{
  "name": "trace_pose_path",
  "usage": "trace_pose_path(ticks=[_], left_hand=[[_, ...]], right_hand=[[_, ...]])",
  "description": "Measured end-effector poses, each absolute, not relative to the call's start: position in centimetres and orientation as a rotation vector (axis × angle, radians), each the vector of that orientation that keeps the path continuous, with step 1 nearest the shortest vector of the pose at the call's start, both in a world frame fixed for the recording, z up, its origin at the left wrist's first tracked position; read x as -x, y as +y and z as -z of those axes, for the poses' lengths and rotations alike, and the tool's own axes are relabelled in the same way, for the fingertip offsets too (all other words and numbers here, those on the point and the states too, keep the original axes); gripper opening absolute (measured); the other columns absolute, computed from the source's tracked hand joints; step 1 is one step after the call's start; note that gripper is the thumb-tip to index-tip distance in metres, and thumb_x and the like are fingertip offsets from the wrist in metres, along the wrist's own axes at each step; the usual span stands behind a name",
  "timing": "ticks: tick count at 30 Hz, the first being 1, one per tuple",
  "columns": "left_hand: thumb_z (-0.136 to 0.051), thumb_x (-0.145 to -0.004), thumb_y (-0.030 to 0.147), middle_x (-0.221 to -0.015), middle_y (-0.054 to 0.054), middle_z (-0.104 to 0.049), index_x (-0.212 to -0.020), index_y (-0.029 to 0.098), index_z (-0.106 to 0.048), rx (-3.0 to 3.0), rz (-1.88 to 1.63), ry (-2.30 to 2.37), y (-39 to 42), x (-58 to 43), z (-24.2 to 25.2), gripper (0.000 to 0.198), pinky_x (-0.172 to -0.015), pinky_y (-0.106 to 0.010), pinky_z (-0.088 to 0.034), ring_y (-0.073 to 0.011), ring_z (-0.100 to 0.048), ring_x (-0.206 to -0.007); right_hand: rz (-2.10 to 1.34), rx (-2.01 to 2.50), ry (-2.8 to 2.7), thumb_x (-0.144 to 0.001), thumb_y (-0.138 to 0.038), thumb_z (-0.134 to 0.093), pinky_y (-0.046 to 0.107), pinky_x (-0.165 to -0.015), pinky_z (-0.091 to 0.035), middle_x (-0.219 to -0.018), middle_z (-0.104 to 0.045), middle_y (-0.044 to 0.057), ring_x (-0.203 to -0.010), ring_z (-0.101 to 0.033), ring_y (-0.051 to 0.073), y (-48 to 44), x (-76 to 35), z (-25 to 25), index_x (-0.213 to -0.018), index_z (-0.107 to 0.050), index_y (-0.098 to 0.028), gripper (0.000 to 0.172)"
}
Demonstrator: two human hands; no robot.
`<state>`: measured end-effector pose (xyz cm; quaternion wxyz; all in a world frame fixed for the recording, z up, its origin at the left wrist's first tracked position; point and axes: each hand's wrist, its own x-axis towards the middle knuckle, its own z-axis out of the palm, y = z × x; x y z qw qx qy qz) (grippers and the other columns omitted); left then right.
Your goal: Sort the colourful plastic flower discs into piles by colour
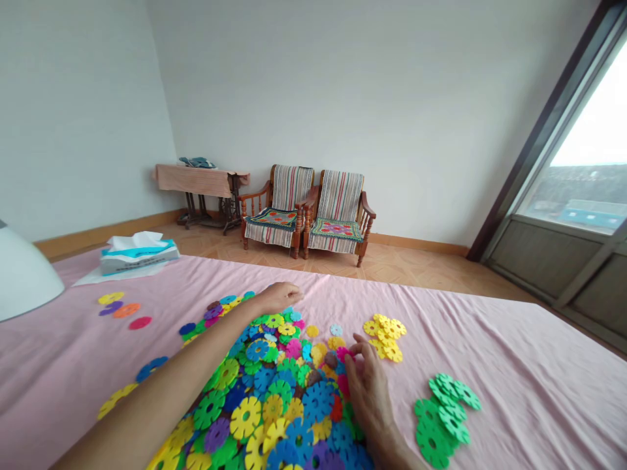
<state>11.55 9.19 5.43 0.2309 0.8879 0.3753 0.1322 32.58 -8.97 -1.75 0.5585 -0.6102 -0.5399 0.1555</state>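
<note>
A big heap of colourful plastic snowflake discs (257, 350) covers the front middle of the pink cloth. My left hand (280, 297) hovers over its far edge, fingers curled together; whatever they may hold is hidden. At the heap's right side is my right hand (368, 385), thumb and forefinger closed at the rim of a pink snowflake disc (341, 353). Yellow snowflake discs (386, 336) lie in a group beyond that hand. Farther right, green snowflake discs (443, 414) form another group. A pale blue disc (336, 329) lies singly between my hands.
The pink cloth (514, 365) has wrinkles. Several loose discs, one of them orange (127, 310), lie at the left, near a tissue box (140, 254) and a white rounded object (24, 277). Two wooden armchairs (337, 215) and a cloth-covered sewing table (196, 179) stand by the wall.
</note>
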Motion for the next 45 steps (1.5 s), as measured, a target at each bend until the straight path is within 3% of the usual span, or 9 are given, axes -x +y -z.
trace_pose_path(ticks=[4, 9, 12, 16, 23, 29, 37, 43, 45], left_hand=[[-0.055, -0.092, 0.033, -0.122, -0.010, -0.055, -0.118, 0.016, -0.055, -2.487, -0.322, 1.413, 12.5, -10.8, -4.0, 0.031, -0.089, -0.045, -0.048, -0.0229, -0.057, -0.105], [-0.056, -0.091, 0.034, -0.125, -0.010, -0.054, -0.121, 0.016, -0.054, -2.553, -0.198, 1.527, 13.1, -9.9, -2.6, 0.034, -0.090, -0.047, -0.047, -0.0243, -0.056, -0.108], [-0.057, -0.090, 0.036, -0.117, -0.009, -0.057, -0.111, 0.016, -0.059, -2.629, -0.165, 1.420, 12.0, -9.3, -2.9, 0.029, -0.091, -0.045, -0.044, -0.0236, -0.055, -0.106], [-0.061, -0.082, 0.033, -0.102, -0.006, -0.060, -0.098, 0.021, -0.064, -2.700, -0.147, 1.209, 9.2, -8.4, -4.2, 0.021, -0.091, -0.035, -0.041, -0.0233, -0.055, -0.101], [-0.060, -0.079, 0.030, -0.094, -0.002, -0.064, -0.092, 0.024, -0.068, -2.705, -0.076, 0.874, 4.4, -7.6, -6.4, 0.016, -0.084, -0.025, -0.040, -0.0193, -0.057, -0.094], [-0.047, -0.088, 0.035, -0.063, 0.003, -0.060, -0.071, 0.017, -0.067, -2.653, -0.095, 0.849, 5.1, -8.4, -7.0, 0.032, -0.062, -0.020, -0.039, -0.0127, -0.055, -0.062], [-0.043, -0.086, 0.020, -0.097, -0.008, -0.068, -0.091, 0.017, -0.068, -2.675, -0.305, 0.944, 5.5, -12.3, -4.8, 0.025, -0.087, -0.029, -0.040, -0.0216, -0.058, -0.095], [-0.050, -0.068, 0.007, -0.070, 0.002, -0.070, -0.074, 0.018, -0.071, -2.625, -0.140, 0.845, 4.8, -11.4, -5.4, 0.024, -0.062, -0.018, -0.044, -0.0133, -0.062, -0.065], [-0.048, -0.066, 0.005, -0.073, 0.002, -0.071, -0.077, 0.017, -0.072, -2.622, -0.139, 0.832, 4.9, -12.1, -5.6, 0.029, -0.062, -0.017, -0.045, -0.0131, -0.064, -0.067]], right_hand=[[-0.319, 1.501, -1.334, -0.086, -0.042, -0.047, 0.036, -0.081, -0.047, -0.086, -0.069, 0.006, -0.086, -0.064, 0.024, -8.6, -32.2, 2.4, -0.099, -0.062, -0.022, 0.028], [-0.393, 1.550, -1.452, -0.089, -0.038, -0.045, 0.035, -0.083, -0.044, -0.094, -0.069, 0.006, -0.092, -0.062, 0.024, -8.8, -32.1, 2.1, -0.091, -0.060, -0.024, 0.021], [-0.482, 1.537, -1.508, -0.091, -0.037, -0.042, 0.033, -0.079, -0.043, -0.091, -0.068, 0.005, -0.089, -0.061, 0.022, -9.1, -32.1, 1.6, -0.087, -0.056, -0.024, 0.020], [-0.573, 1.501, -1.527, -0.093, -0.036, -0.039, 0.030, -0.075, -0.041, -0.086, -0.067, 0.003, -0.083, -0.060, 0.019, -9.4, -31.9, 1.1, -0.085, -0.053, -0.023, 0.021], [-0.676, 1.384, -1.495, -0.093, -0.039, -0.040, 0.025, -0.065, -0.040, -0.075, -0.062, -0.001, -0.072, -0.059, 0.016, -9.9, -31.7, 0.4, -0.082, -0.050, -0.023, 0.021], [-0.724, 1.302, -1.435, -0.092, -0.040, -0.042, 0.024, -0.062, -0.041, -0.072, -0.059, -0.002, -0.070, -0.058, 0.016, -9.8, -31.6, 0.7, -0.081, -0.049, -0.024, 0.021], [-0.716, 1.304, -1.404, -0.090, -0.042, -0.044, 0.024, -0.059, -0.041, -0.069, -0.058, -0.003, -0.066, -0.057, 0.015, -9.7, -31.7, 0.9, -0.078, -0.048, -0.024, 0.022], [-0.685, 1.317, -1.404, -0.090, -0.043, -0.044, 0.024, -0.059, -0.042, -0.067, -0.057, -0.003, -0.064, -0.056, 0.015, -9.4, -31.7, 1.1, -0.079, -0.049, -0.023, 0.023], [-0.678, 1.311, -1.364, -0.089, -0.044, -0.045, 0.024, -0.059, -0.042, -0.067, -0.056, -0.003, -0.064, -0.055, 0.015, -9.4, -31.7, 1.0, -0.078, -0.049, -0.023, 0.024]])
